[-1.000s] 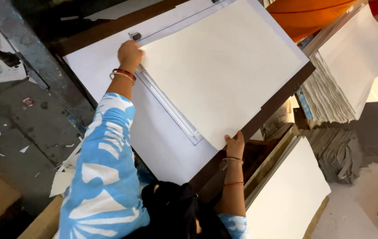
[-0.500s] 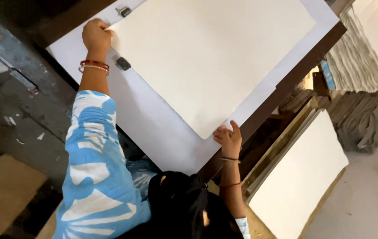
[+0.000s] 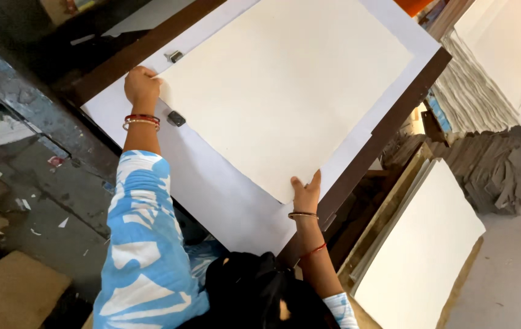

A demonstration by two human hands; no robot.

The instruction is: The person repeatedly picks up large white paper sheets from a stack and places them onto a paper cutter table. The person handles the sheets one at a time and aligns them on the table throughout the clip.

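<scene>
A large cream paper sheet [image 3: 285,91] lies slanted on a white board [image 3: 224,201] with a dark brown frame [image 3: 382,140]. My left hand [image 3: 141,85], with red and gold bangles at the wrist, grips the sheet's far left corner. My right hand [image 3: 306,194] pinches the sheet's near corner at the board's lower edge. Two small dark metal fittings [image 3: 176,118] show beside the sheet's left edge, one just below my left hand and one [image 3: 174,56] above it.
A stack of white boards [image 3: 419,256] leans at the lower right. Piles of paper sheets [image 3: 480,91] stand at the right. Grey, littered floor [image 3: 47,183] and a brown cardboard piece [image 3: 10,292] lie to the left.
The sheet has slid left and now covers the long metal ruler that showed along its left edge. Both hands moved with the sheet's corners and still hold them.
</scene>
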